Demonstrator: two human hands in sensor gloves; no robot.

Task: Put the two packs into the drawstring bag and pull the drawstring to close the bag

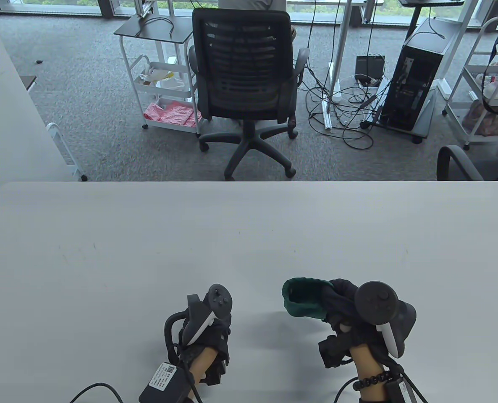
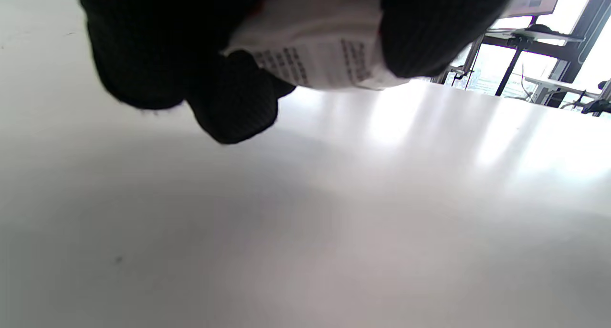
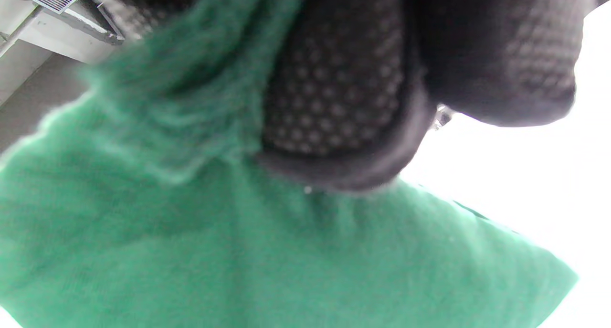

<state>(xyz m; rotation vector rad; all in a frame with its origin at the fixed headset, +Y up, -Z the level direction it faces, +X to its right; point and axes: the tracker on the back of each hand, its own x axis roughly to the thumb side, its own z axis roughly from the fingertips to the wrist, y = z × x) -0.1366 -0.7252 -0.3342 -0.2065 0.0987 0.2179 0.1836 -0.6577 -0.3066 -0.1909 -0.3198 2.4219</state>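
Left hand (image 1: pixel 207 336), lower centre-left of the table view: fingers curled under the tracker, clamped on a white pack (image 2: pixel 320 56). Seen only in the left wrist view, at the upper centre of frame, pinched between dark gloved fingers (image 2: pixel 229 99). Held above the table (image 1: pixel 148 243), not resting on it. Pack judged light and soft-skinned, likely a crinkly film pouch; probably slippery, so best held across the flat faces as now, not by an edge. Printed on the lower face in several blocks of small dark text (too blurred to read; no brand made out).

Second pack: not located in any view. Cannot tell whether already bagged.

Drawstring bag (image 1: pixel 305 299), lower centre-right of the table view: green fabric, mouth open and facing frame left toward the pack. Judged limp, fuzzy and light, collapsing unless held at the rim. No cord visible; no label or writing seen.

Right hand (image 1: pixel 349 319), lower right: gripping the bag's side near the mouth, dotted fingertip (image 3: pixel 334 99) pressed into the cloth in the right wrist view. Hands apart, near each other, with bare table between.
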